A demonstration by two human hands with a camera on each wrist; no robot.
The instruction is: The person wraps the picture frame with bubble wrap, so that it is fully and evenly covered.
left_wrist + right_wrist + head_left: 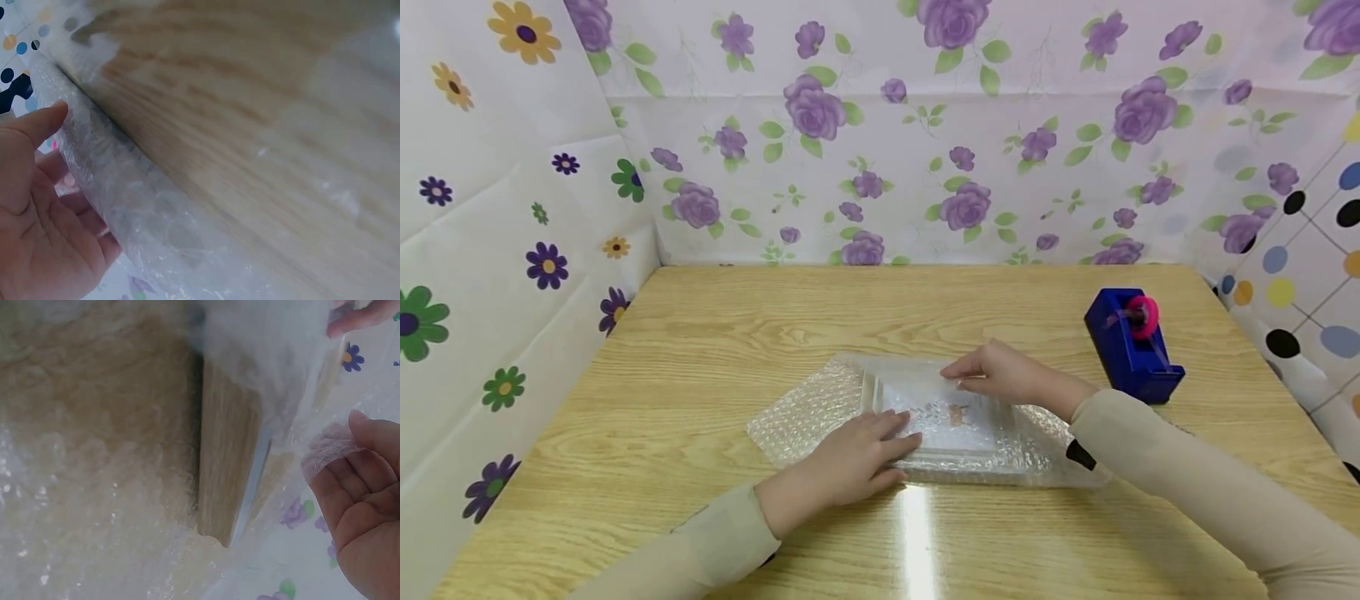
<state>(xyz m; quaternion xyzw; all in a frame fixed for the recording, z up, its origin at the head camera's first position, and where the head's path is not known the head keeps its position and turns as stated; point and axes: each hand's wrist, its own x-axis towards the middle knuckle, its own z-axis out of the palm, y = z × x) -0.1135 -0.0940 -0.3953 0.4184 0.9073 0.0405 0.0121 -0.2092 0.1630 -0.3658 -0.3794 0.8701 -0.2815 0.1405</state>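
A picture frame [936, 433] lies flat on the table under clear bubble wrap [805, 412], which spreads out past it to the left and right. My left hand [859, 458] rests with fingers spread on the wrapped frame's front left part. In the left wrist view its fingers [75, 203] lie along the wrap's edge. My right hand [1003, 377] pinches a bit of the bubble wrap between thumb and fingers over the frame's far right part. The right wrist view shows the wood-coloured side of the frame [228, 456] between layers of wrap.
A blue tape dispenser [1131, 346] with a pink-cored roll stands at the right, beyond my right forearm. The wood-grain table [760, 308] ends at a flower-printed backdrop [910, 167] at the back, with patterned sheets at both sides.
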